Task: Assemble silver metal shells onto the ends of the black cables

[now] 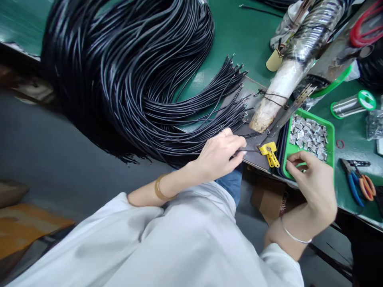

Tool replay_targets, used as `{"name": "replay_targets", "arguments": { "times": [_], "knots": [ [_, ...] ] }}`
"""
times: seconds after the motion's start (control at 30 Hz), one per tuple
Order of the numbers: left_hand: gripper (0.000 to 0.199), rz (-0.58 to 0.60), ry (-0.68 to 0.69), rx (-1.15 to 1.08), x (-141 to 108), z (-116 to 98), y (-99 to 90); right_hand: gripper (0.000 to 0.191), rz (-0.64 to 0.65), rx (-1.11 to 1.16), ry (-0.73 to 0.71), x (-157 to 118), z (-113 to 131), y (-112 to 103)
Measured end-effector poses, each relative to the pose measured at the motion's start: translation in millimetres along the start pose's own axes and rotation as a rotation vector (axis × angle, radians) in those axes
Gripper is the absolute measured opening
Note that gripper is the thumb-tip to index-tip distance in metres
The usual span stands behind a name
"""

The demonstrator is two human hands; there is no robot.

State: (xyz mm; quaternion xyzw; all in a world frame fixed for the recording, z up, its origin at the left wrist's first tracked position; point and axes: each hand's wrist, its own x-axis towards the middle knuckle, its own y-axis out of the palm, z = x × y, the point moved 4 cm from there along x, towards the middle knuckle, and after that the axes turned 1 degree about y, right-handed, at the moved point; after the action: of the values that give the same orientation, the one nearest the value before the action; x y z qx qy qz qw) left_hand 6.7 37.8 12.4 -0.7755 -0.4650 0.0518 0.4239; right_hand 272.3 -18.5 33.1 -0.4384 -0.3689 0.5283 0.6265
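Note:
My left hand [220,153] is closed on a black cable [251,150]. The cable's end reaches the jaws of a yellow plastic clip [270,154] at the table's edge; whether the jaws grip it I cannot tell. Beside my left hand fans a large bundle of black cables [128,87] with stripped ends. My right hand [314,179] is over the near side of a green tray [331,137], fingers curled together. What its fingertips hold, if anything, is hidden. Many small metal connector shells [308,133] lie in the tray.
A white pipe wrapped in plastic [275,87] slants above the clip. A solder spool [353,105] stands on the green table [229,24]. Pliers with blue and orange handles [357,183] and a small red ring [340,144] lie to the right of the tray.

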Motion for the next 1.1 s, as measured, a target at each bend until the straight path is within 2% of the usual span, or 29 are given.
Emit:
{"name": "replay_targets", "arguments": {
  "times": [0.07,0.17,0.23,0.27,0.33,0.43,0.5,0.57,0.63,0.73,0.8,0.83,0.93,1.1],
  "knots": [
    [0.012,0.120,0.010,-0.209,0.8,-7.0,-1.6,0.005,0.077,-0.020,-0.051,6.7,0.4,-2.5],
    [0.012,0.421,0.113,-0.547,-2.7,-23.4,4.0,0.005,0.172,-0.055,-0.111,13.5,-0.9,-5.9],
    [0.014,0.590,0.175,-0.730,-7.6,-32.9,11.6,0.004,0.194,-0.084,-0.131,16.2,-1.8,-6.4],
    [0.016,0.622,0.162,-0.803,-9.2,-34.7,16.1,0.003,0.184,-0.090,-0.132,16.8,-2.2,-6.1],
    [0.016,0.570,0.010,-0.941,-9.8,-30.3,26.0,0.003,0.132,-0.078,-0.117,16.4,-3.4,-4.5],
    [0.015,0.310,-0.355,-1.165,-9.1,-10.8,37.6,0.003,0.036,-0.036,-0.068,11.3,-6.0,0.3],
    [0.015,0.158,-0.473,-1.261,-8.3,-0.2,40.0,0.004,-0.033,-0.020,-0.041,5.7,-5.0,3.0],
    [0.017,0.073,-0.501,-1.314,-6.2,5.2,39.0,0.005,-0.170,0.007,-0.017,-1.5,1.8,1.6],
    [0.017,0.046,-0.506,-1.337,-4.0,6.1,36.6,0.006,-0.388,0.094,0.005,-11.5,16.1,-3.2],
    [0.015,0.029,-0.523,-1.315,-1.6,3.3,32.1,0.013,-0.707,0.358,0.020,-30.5,46.8,-4.4],
    [0.015,0.020,-0.535,-1.271,-0.3,0.4,28.7,0.016,-0.822,0.509,-0.008,-40.8,68.2,2.7],
    [0.014,0.017,-0.538,-1.248,0.2,-1.0,27.2,0.014,-0.845,0.513,-0.053,-44.3,78.8,7.6],
    [0.012,0.026,-0.534,-1.196,1.3,-5.1,24.3,0.006,-0.741,0.479,-0.179,-46.2,98.9,26.5],
    [0.012,0.044,-0.459,-1.160,2.3,-10.0,21.0,0.003,-0.501,0.717,-0.107,-37.5,90.4,48.3]
  ]
}}
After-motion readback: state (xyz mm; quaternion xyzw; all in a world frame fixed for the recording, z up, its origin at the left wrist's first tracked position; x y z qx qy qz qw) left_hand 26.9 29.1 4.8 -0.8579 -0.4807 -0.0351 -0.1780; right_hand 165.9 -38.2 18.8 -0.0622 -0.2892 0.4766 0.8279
